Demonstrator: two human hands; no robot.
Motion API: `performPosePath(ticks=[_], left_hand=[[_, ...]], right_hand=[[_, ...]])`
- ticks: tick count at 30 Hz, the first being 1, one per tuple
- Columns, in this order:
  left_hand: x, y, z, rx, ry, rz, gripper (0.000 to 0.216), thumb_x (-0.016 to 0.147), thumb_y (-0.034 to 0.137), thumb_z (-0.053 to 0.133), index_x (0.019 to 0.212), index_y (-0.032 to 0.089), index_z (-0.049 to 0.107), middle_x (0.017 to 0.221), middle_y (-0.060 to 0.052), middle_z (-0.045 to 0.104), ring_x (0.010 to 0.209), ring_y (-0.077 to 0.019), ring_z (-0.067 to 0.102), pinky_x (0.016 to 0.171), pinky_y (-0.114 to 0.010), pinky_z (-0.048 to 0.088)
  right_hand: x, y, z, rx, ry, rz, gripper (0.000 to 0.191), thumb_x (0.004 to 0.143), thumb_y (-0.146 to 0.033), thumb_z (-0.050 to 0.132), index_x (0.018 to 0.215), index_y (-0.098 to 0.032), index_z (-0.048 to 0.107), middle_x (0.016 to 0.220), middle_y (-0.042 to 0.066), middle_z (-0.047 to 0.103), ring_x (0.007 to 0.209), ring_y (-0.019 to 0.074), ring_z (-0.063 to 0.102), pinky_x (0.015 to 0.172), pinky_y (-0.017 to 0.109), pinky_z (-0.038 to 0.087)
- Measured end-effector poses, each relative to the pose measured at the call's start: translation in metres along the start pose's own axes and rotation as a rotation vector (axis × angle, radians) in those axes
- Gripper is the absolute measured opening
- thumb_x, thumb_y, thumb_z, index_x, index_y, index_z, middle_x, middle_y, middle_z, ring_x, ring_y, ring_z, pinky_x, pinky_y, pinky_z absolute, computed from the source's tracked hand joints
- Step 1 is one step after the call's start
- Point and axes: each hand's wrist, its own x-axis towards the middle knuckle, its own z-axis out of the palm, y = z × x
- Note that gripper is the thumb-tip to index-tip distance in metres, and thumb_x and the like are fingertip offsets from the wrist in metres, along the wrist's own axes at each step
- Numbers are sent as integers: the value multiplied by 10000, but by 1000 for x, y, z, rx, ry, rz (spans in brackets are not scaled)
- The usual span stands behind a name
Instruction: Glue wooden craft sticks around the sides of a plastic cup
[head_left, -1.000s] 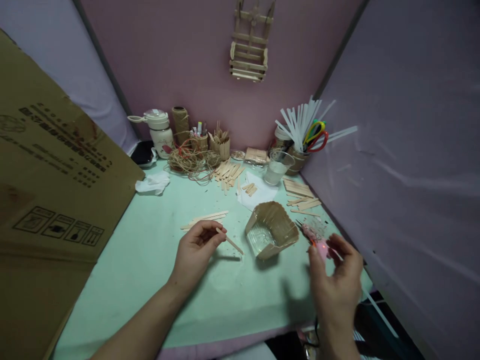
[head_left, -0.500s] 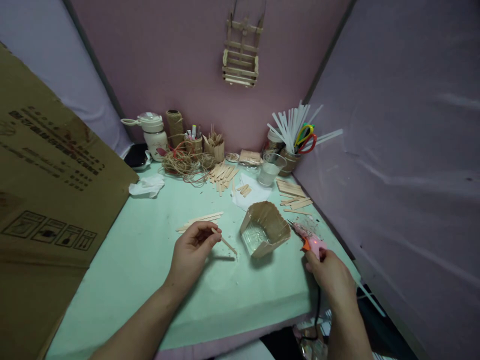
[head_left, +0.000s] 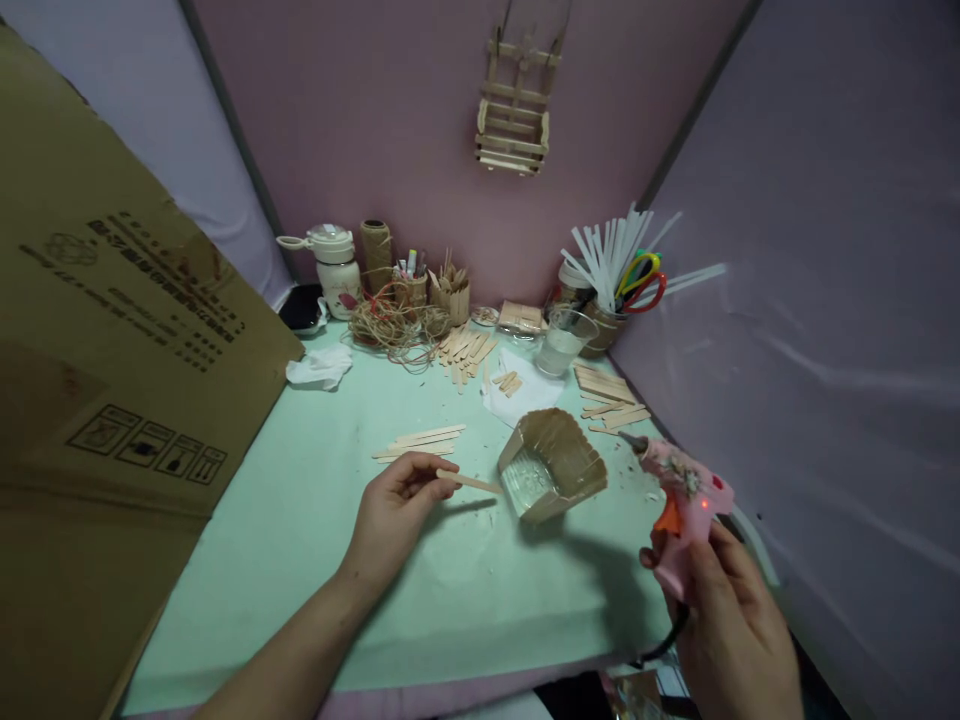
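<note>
Glue gun up off the table, stick held ready beside the little box.

The right hand (head_left: 731, 610) now has the pink glue gun (head_left: 682, 505) lifted clear of the mint table (head_left: 300, 540), fingers wrapped round the grip, nozzle aimed toward the stick-clad box (head_left: 553, 465); half a second ago it was only closing on the gun where it lay. The left hand (head_left: 394, 510) pinches one craft stick (head_left: 469, 483) between thumb and fingertips, its free end now levelled and almost at the box's near wall. Loose sticks (head_left: 420, 442) lie just behind that hand. By my reading, gluing is about to start, with stick and gun both converging on the box.
</note>
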Motion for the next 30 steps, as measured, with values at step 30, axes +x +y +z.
performPosePath(ticks=[30], left_hand=[[-44,-47,-36,609,206,469,58,854,192,680,878,236,709,999,-40,664,973,-197,635,836,-324,536]], right_hand=[[-90,51,49,-434,-650,-153,427,933,-553,499,1146,-212,644,1180,102,710,1106,235,647,991,319,485]])
